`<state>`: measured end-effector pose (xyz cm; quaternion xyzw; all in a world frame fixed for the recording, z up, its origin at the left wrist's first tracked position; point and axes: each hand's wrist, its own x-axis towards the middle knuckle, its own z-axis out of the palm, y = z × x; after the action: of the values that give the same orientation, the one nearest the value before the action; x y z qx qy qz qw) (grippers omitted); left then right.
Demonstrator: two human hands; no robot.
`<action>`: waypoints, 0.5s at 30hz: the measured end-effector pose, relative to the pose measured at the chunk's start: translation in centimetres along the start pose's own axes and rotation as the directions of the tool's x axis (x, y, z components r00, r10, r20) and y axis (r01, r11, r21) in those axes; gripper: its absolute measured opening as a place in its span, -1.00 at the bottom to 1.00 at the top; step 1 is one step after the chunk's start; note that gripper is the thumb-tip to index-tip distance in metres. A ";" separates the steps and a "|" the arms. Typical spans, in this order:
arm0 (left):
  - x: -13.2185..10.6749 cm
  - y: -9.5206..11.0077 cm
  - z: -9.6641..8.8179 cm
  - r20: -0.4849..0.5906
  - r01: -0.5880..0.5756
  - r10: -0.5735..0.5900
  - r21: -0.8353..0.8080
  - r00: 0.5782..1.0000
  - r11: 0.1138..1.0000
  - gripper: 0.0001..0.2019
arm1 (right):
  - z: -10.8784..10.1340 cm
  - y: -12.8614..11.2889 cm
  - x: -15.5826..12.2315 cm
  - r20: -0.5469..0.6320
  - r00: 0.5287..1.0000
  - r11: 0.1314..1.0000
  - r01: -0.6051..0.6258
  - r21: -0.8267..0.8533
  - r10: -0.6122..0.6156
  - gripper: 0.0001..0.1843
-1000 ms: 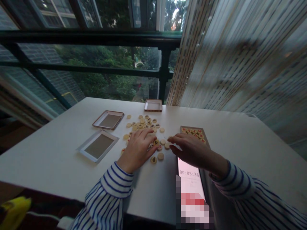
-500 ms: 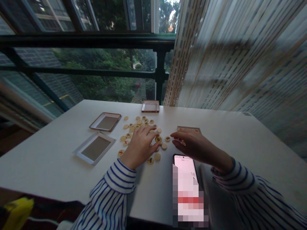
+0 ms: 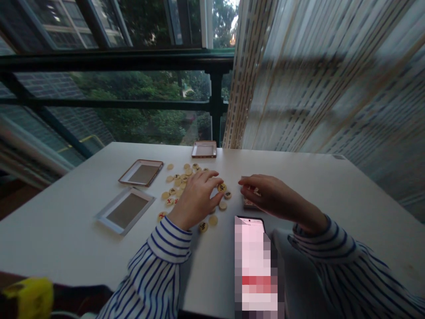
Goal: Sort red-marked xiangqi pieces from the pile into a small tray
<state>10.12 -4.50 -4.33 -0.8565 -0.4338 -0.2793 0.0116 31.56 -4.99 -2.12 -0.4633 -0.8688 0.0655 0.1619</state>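
Note:
Between the thumb and fingers of my left hand point(image 3: 199, 195) is a round wooden Chinese chess piece point(image 3: 222, 188) with a dark character, its face turned up. Loose Chinese chess pieces point(image 3: 170, 179) lie scattered under and around that hand, some with red or dark characters, some blank side up. My right hand point(image 3: 275, 195) hovers with curved fingers over a small open box point(image 3: 249, 204) that has red-marked pieces in it. Thumb and fingertips of the right hand stand slightly apart, with nothing visible held. The hand hides much of the box.
A phone point(image 3: 252, 252) lies below the right hand with its screen lit, partly pixelated. Two shallow trays point(image 3: 141, 172) point(image 3: 124, 210) rest on the left of the white table point(image 3: 76, 208). Another small tray point(image 3: 204, 149) sits at the far edge, by the window and curtain.
My left hand has lifted the chess piece and carried it rightward toward the box. The right hand's fingers have drawn closer together over the box. The whole view has shifted slightly.

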 end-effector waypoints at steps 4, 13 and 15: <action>0.7 0.2 0.0 0.006 -0.001 0.001 -0.016 1.000 1.000 -0.77 | -0.7 0.3 0.2 -0.006 1.000 1.000 -0.027 0.004 0.027 -0.69; 2.2 0.5 0.7 0.001 -0.014 0.014 -0.031 1.000 0.999 -0.75 | -1.8 1.3 0.7 0.000 0.998 0.998 -0.065 0.022 0.065 -0.69; 2.6 0.6 0.8 0.002 -0.021 0.021 -0.031 1.000 0.999 -0.75 | -2.0 1.5 0.7 -0.009 0.997 0.997 -0.076 0.019 0.076 -0.69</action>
<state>12.16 -2.73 -3.61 -0.8613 -0.4205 -0.2851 0.0007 33.01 -3.63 -0.47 -0.4948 -0.8491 0.0772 0.1680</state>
